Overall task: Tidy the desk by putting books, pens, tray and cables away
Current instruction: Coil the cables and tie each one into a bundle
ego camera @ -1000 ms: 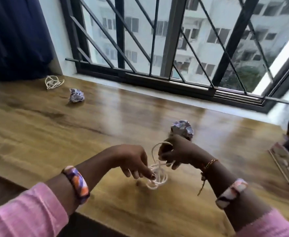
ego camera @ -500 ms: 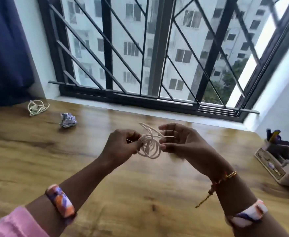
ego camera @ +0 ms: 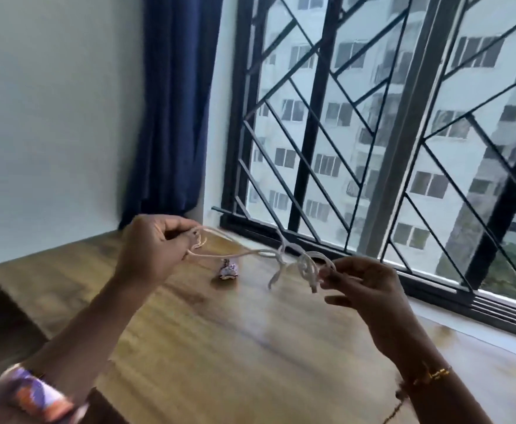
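L hand point(ego camera: 153, 249) fist-grips one end of white cable point(ego camera: 250, 254), R hand point(ego camera: 370, 289) pinches coils at 3 o'clock. Cable now stretched apart in air above desk point(ego camera: 220, 347); 0.5 s ago bunched.

A room in a high-rise flat, likely a home study corner. A wooden desk point(ego camera: 220, 347) runs along a large window point(ego camera: 373, 133) fitted with a black diagonal security grille point(ego camera: 311, 117). Through it stands a neighbouring apartment block point(ego camera: 357, 111). A navy curtain point(ego camera: 174, 102) hangs at the desk's far left corner beside a plain white wall point(ego camera: 52, 102).
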Motion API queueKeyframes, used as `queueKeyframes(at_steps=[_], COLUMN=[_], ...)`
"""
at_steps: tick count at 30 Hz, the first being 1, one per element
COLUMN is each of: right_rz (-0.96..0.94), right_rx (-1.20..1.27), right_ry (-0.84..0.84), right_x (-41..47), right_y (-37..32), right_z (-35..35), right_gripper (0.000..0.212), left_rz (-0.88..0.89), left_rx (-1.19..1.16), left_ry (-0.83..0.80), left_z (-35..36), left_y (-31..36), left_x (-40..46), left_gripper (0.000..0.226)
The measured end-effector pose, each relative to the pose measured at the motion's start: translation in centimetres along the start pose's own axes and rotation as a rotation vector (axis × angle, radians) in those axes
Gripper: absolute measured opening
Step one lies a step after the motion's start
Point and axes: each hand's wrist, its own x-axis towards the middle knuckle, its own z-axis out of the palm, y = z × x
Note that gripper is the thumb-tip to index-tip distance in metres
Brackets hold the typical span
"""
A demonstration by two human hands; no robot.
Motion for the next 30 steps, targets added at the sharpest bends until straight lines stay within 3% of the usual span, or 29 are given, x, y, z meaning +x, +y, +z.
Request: queueKeyframes(at_steps=[3,7,8,10,12,14,15,17,21,24,30], right_rz=[-0.069,-0.117,-0.117,-0.112,-0.126,-0.144,-0.168,-0.258,-0.435,-0.455,-0.617], right_rx=[-0.077,-0.044,0.005,0.087,0.11,0.074,0.035,-0.055,-0.077,0.034,-0.127], right_ry=[0.07,0.111,0.114,0.083,0.038,-0.002,-0.028,-0.075,-0.081,-0.073,-0.088], right_x=[1.3,3.4,3.7,3.6,3.0,2.1,1.4,0.0,-2.2,-3.1,-5.4], right_y=[-0.1,-1.0,-1.4,-2.2,-2.8,-3.2,-3.5,-4.0,-5.1,-5.5,-4.5], right_z=[0.6,1.7,1.7,1.3,0.2,-1.1,-1.8,-3.2,-6.9,-9.8,-12.4], right_gripper=[0.011,0.013,0.012,0.008,0.005,0.006,0.008,0.013,0.026,0.022,0.03], left_rz=[0.084,0.042,0.001,-0.145,-0.255,-0.214,-0.166,-0.089,-0.121,-0.195,-0.232], left_rx=[0.309,0.554,0.582,0.606,0.479,0.16,0.017,-0.145,-0.095,-0.277,-0.472], left_ry=[0.175,0.194,0.133,-0.17,-0.51,-0.575,-0.542,-0.536,-0.764,-0.721,-0.415], left_z=[-3.1,-3.1,-2.7,-2.1,-1.8,-1.0,-0.2,2.2,6.6,8.0,9.5], left_y=[-2.0,-3.6,-3.6,-3.1,-1.3,1.6,3.5,7.7,13.9,15.4,17.2], left_x=[0.7,1.0,0.9,0.9,0.5,-0.5,-1.1,-2.5,-5.1,-6.8,-9.3], left_gripper=[0.011,0.011,0.011,0.01,0.033,0.067,0.072,0.058,0.033,0.014,0.01])
